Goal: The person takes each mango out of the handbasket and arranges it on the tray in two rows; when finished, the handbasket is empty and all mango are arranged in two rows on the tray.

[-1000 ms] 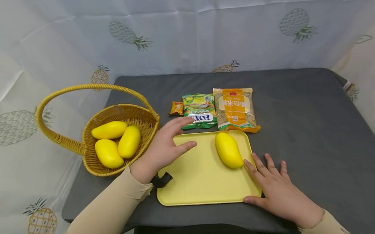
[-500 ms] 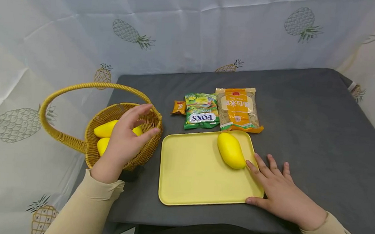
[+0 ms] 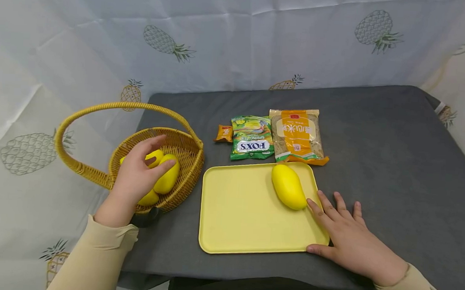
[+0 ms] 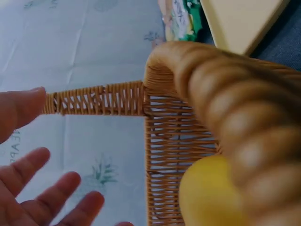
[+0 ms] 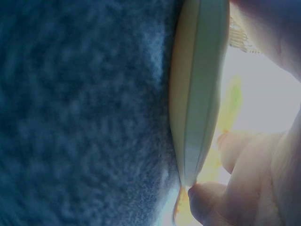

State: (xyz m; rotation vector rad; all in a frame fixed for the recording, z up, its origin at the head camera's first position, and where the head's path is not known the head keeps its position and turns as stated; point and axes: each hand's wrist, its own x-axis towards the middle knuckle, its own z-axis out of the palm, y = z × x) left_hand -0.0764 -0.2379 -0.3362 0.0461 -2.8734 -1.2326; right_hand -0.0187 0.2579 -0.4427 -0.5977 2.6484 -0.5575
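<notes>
Now deeper in the woven yellow wicker basket [image 3: 184, 160], left hand [image 3: 136, 177], fingers spread, over smooth yellow mangoes [image 3: 167, 176]; right hand [image 3: 347, 243] unmoved, fingers splayed at the pale yellow plastic tray [image 3: 244, 224].

The left hand [image 3: 136, 175] covers part of the mangoes [image 3: 167, 176] inside the basket [image 3: 185, 149]; the right wrist view is blurred.

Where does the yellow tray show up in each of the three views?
Head: the yellow tray lies centre bottom on the grey table, one mango on it.
Left wrist: only a corner, top right.
Right wrist: its rim seen edge-on, centre, at the right hand.
Shared landmark: the tray's pale yellow rim.
</notes>
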